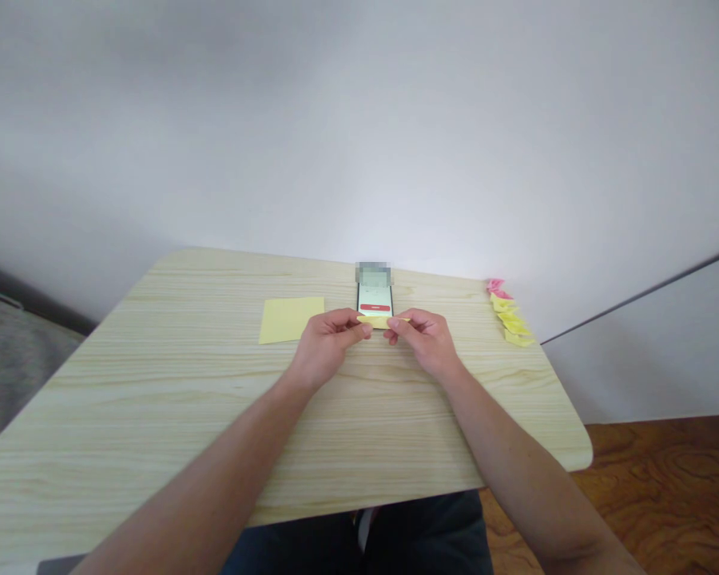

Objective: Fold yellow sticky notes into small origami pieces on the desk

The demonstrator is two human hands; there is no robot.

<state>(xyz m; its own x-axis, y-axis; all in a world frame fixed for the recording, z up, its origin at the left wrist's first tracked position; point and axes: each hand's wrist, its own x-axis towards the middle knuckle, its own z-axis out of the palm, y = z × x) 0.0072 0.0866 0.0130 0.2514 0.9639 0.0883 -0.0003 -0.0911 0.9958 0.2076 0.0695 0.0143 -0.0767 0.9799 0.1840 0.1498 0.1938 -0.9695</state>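
Note:
My left hand [327, 342] and my right hand [424, 339] meet at the middle of the pale wooden table [228, 431]. Both pinch a small folded piece of yellow paper [376, 321] between thumb and fingers, just above the tabletop. A flat square stack of yellow paper [291, 319] lies just left of my left hand. A phone [375, 296] with a lit screen and a red bar lies right behind the folded piece.
A row of several folded yellow and pink paper pieces [509, 315] sits along the table's far right edge. A white wall stands right behind the table. Wooden floor [665, 487] shows at the lower right, grey floor at the left.

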